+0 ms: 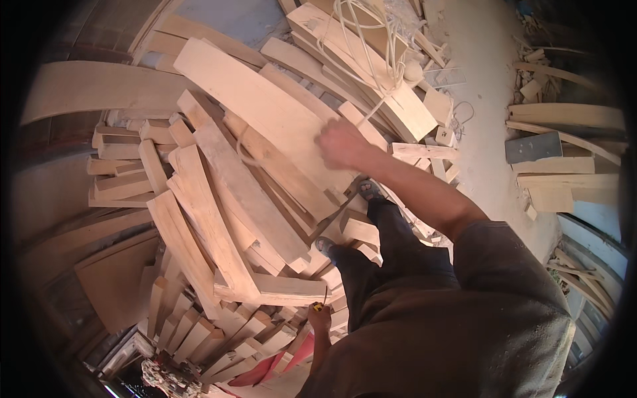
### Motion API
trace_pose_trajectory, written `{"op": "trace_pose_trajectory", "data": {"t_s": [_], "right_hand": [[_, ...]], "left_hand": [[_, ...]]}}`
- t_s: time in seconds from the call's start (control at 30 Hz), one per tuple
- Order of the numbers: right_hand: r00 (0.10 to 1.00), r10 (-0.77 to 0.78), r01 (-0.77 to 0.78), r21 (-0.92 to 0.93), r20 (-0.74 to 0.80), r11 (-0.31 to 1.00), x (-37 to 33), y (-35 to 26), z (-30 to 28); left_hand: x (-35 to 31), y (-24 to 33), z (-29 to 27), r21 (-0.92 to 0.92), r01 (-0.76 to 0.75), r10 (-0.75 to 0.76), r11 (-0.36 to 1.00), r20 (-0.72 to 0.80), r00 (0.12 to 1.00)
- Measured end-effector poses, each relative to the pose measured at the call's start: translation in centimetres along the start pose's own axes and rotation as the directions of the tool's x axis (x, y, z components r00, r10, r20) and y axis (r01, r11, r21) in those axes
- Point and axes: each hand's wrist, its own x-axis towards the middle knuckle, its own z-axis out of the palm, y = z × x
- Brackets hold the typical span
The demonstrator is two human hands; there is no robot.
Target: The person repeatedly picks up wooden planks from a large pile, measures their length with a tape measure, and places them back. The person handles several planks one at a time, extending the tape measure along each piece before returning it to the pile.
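A wide, pale wooden board [259, 109] lies slantwise across a pile of timber before me. Over its right edge is my right hand [340, 144], its fingers curled closed. Whatever those fingers hold, if anything, is hidden. Down at the lower middle, my left hand [319, 320] is closed round a small yellow and black tape measure [318, 307]. A thin reddish-brown strip stands up beside it, too small to identify. Just beyond that hand lies the end of a thick wooden beam [285, 289].
Long planks [245, 186] and short offcuts [192, 335] are stacked loosely around my feet. A pale rope [391, 56] lies coiled over a thick beam [371, 73] at the far right. Concrete floor [488, 113] runs along the right, with more timber [564, 114] past it.
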Motion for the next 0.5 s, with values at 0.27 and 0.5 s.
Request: {"op": "trace_pose_trajectory", "data": {"t_s": [0.27, 0.5], "right_hand": [[0.715, 0.317, -0.159, -0.297, 0.623, 0.941, -37.1, 15.4, 15.1], [0.104, 0.874, -0.736, -0.555, 0.474, 0.389, -46.2, 28.5, 9.7]], "left_hand": [[4.2, 9.1, -2.2, -0.147, -0.198, 0.217, 0.969, 0.128, 0.968], [6.9, 13.3, -2.6, -0.202, -0.187, 0.219, 0.961, 0.147, 0.965]]}}
